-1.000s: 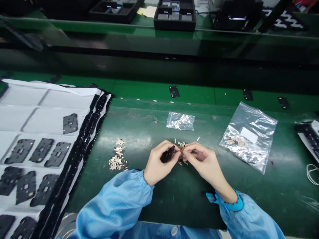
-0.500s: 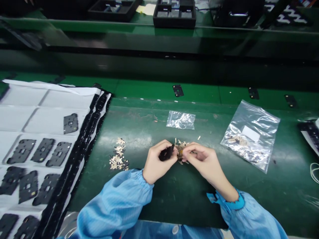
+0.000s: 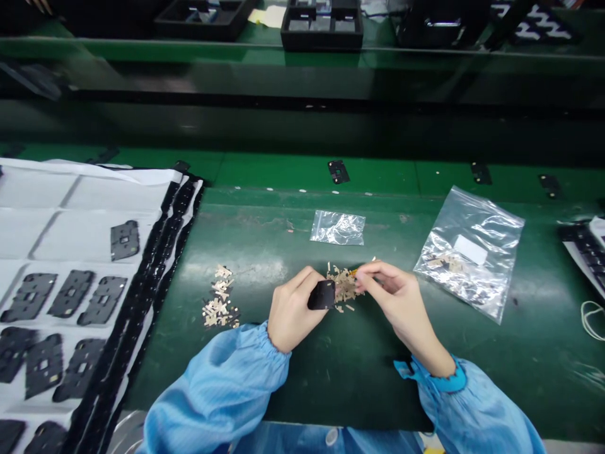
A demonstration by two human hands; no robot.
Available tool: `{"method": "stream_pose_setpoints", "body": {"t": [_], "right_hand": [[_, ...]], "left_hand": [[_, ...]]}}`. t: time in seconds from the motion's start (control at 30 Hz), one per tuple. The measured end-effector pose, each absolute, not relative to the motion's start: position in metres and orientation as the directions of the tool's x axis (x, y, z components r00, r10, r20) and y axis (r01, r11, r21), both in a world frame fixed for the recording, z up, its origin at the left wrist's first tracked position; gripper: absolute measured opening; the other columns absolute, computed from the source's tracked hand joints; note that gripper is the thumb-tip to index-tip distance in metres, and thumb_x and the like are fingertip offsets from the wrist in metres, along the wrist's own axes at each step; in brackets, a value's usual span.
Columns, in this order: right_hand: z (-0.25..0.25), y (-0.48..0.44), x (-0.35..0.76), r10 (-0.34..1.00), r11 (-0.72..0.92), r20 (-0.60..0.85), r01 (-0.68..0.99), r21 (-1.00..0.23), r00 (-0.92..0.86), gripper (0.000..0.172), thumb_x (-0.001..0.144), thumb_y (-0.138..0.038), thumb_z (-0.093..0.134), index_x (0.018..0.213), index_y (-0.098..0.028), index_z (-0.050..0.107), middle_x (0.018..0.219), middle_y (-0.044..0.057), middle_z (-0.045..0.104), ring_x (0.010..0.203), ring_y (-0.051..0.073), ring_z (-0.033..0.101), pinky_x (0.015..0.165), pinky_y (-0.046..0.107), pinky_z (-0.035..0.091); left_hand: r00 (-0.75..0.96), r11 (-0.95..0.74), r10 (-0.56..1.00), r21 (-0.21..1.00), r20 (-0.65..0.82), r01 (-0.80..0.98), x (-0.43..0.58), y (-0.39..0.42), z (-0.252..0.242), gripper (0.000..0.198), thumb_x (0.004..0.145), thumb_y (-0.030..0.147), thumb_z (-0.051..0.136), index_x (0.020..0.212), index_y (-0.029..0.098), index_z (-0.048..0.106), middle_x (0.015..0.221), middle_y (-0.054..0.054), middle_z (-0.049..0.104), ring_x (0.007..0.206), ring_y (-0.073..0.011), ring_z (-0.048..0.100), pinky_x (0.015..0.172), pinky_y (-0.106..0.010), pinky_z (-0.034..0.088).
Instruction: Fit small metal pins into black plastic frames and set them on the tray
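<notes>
Beyond the green worktable (image 3: 350, 384), dully reflecting pale light (image 3: 253, 268), runs 1 raised green shelf (image 3: 142, 51).

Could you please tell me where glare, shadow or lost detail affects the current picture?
Head view: glare on the large bag and small bag, a pale sheen on the bench; same view: deep shadow below the shelf, little detail in the black part in the left hand, the yellow piece at the right hand too small to make out.
</notes>
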State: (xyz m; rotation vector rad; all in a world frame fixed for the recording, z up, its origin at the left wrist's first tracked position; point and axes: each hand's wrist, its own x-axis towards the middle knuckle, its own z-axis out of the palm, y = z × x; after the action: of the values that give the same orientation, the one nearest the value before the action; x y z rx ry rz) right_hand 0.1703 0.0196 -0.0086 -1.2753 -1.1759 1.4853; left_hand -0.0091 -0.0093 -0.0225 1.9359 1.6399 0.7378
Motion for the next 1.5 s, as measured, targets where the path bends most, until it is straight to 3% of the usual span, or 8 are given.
{"method": "stream_pose_setpoints", "body": {"t": [0.13, 0.3, 0.6, 0.77, 0.87, 0.97, 1.23, 1.5], "right_hand": [[-0.011, 0.017, 0.165, 0.975, -0.187, -0.187, 0.011, -0.982, -0.123, 0.005, 0.079, -0.022, 0.064, 0.076, -0.019, 0.063, 0.071, -0.001, 0.058, 0.06, 0.011, 0.058, 0.059, 0.024, 0.051], [-0.011, 0.008, 0.156, 0.981, -0.118, -0.124, 0.054, -0.992, -0.147, 0.004, 0.081, -0.02, 0.061, 0.077, -0.019, 0.062, 0.079, 0.002, 0.056, 0.066, 0.013, 0.058, 0.058, 0.025, 0.053], [-0.007, -0.002, 0.149, 0.983, -0.08, -0.085, 0.035, -0.996, -0.165, 0.007, 0.082, -0.018, 0.059, 0.079, -0.02, 0.065, 0.083, 0.003, 0.057, 0.071, 0.014, 0.06, 0.062, 0.027, 0.057], [-0.012, 0.002, 0.15, 0.967, -0.15, -0.142, -0.02, -0.989, -0.211, 0.015, 0.079, -0.021, 0.064, 0.093, -0.023, 0.069, 0.095, 0.004, 0.058, 0.075, 0.015, 0.062, 0.066, 0.03, 0.06], [-0.012, 0.007, 0.153, 0.966, -0.192, -0.181, -0.045, -0.98, -0.184, 0.012, 0.081, -0.025, 0.063, 0.089, -0.021, 0.07, 0.091, 0.004, 0.058, 0.073, 0.015, 0.062, 0.062, 0.028, 0.06], [-0.01, 0.011, 0.156, 0.952, -0.271, -0.251, -0.102, -0.957, -0.173, 0.01, 0.079, -0.027, 0.065, 0.084, -0.02, 0.069, 0.081, 0.002, 0.059, 0.063, 0.012, 0.059, 0.053, 0.025, 0.057], [-0.005, 0.012, 0.157, 0.891, -0.42, -0.362, -0.197, -0.886, -0.273, 0.013, 0.075, -0.029, 0.07, 0.079, -0.017, 0.067, 0.065, 0.0, 0.058, 0.059, 0.012, 0.056, 0.048, 0.022, 0.054], [-0.008, 0.008, 0.155, 0.948, -0.297, -0.276, -0.124, -0.947, -0.158, 0.01, 0.077, -0.028, 0.066, 0.075, -0.018, 0.065, 0.077, -0.001, 0.056, 0.052, 0.009, 0.055, 0.045, 0.022, 0.053]], "left_hand": [[0.113, -0.18, 0.984, 0.77, 0.14, 0.612, -0.006, -0.01, -0.017, 0.024, 0.073, 0.008, 0.058, 0.094, 0.02, 0.058, 0.083, -0.001, 0.06, 0.076, -0.014, 0.059, 0.067, -0.023, 0.044], [0.012, -0.289, 0.949, 0.855, 0.314, 0.431, 0.0, -0.017, -0.013, 0.022, 0.073, 0.004, 0.06, 0.091, 0.018, 0.063, 0.082, -0.003, 0.061, 0.073, -0.0131, 0.059, 0.067, -0.024, 0.047], [0.068, -0.292, 0.956, 0.899, 0.285, 0.326, 0.001, -0.022, -0.021, 0.036, 0.073, 0.0, 0.058, 0.102, 0.019, 0.066, 0.087, -0.004, 0.065, 0.077, -0.0138, 0.061, 0.069, -0.025, 0.049], [-0.024, -0.111, 0.992, 0.959, 0.122, 0.261, 0.0, -0.015, -0.02, 0.027, 0.076, 0.007, 0.06, 0.098, 0.019, 0.069, 0.082, -0.004, 0.065, 0.073, -0.0131, 0.06, 0.067, -0.025, 0.048], [-0.052, 0.157, 0.986, 0.987, -0.156, 0.032, 0.0, -0.01, -0.018, 0.014, 0.079, 0.019, 0.061, 0.09, 0.018, 0.071, 0.072, -0.001, 0.063, 0.057, -0.0085, 0.054, 0.053, -0.02, 0.045], [0.04, 0.358, 0.933, 0.916, -0.357, -0.181, 0.0, -0.009, -0.016, 0.014, 0.08, 0.025, 0.062, 0.088, 0.018, 0.071, 0.067, 0.0, 0.062, 0.047, -0.0044, 0.046, 0.048, -0.018, 0.041], [0.102, 0.423, 0.906, 0.872, -0.41, -0.247, 0.0, -0.009, -0.014, 0.017, 0.078, 0.028, 0.065, 0.087, 0.015, 0.071, 0.067, -0.001, 0.062, 0.048, -0.0046, 0.043, 0.047, -0.019, 0.041], [0.083, 0.438, 0.896, 0.838, -0.436, -0.326, 0.0, -0.009, -0.011, 0.021, 0.081, 0.031, 0.057, 0.095, 0.015, 0.06, 0.076, -0.001, 0.061, 0.048, -0.0095, 0.058, 0.053, -0.026, 0.052]]}}
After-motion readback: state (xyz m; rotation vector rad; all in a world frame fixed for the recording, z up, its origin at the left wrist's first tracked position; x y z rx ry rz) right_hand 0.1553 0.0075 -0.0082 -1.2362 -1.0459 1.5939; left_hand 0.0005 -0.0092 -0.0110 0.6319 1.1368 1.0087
